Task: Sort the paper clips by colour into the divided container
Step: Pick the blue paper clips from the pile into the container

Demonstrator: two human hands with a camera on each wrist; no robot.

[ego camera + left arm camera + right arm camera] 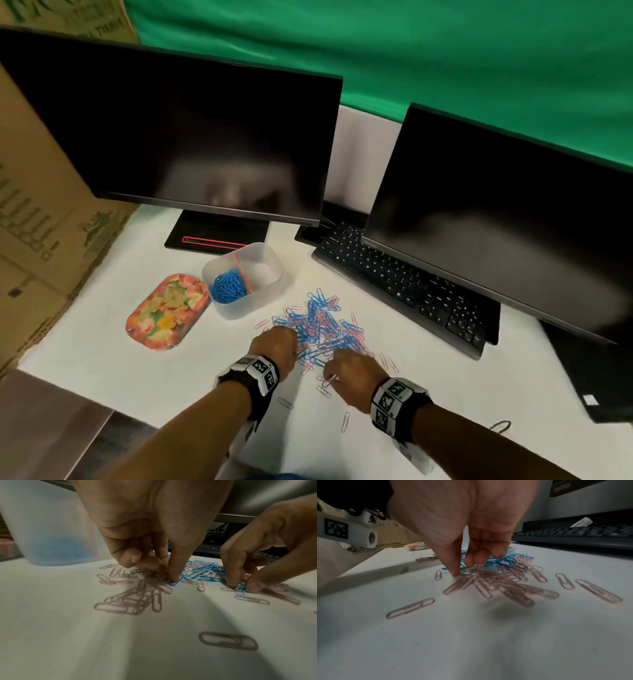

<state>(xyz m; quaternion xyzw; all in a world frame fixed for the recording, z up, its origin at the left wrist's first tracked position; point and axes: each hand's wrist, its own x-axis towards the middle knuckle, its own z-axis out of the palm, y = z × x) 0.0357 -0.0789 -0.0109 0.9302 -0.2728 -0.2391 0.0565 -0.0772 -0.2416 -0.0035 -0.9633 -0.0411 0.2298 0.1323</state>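
Left hand (145, 520) curled on clip pile (322, 325), grip unclear, right hand (267, 545) pinching blue clips (241, 589), blue and pale pink mixed

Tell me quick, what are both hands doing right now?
Left hand: fingers curled, index tip on a blue wire paper clip; grip cannot be told.
Right hand: pinching a second blue paper clip.

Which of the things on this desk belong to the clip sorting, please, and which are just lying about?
For the job:
loose clips
container
blue clips already in it
left hand
right hand, pinching a loose blue one

Lying about:
floral tray
monitors
keyboard
cardboard box
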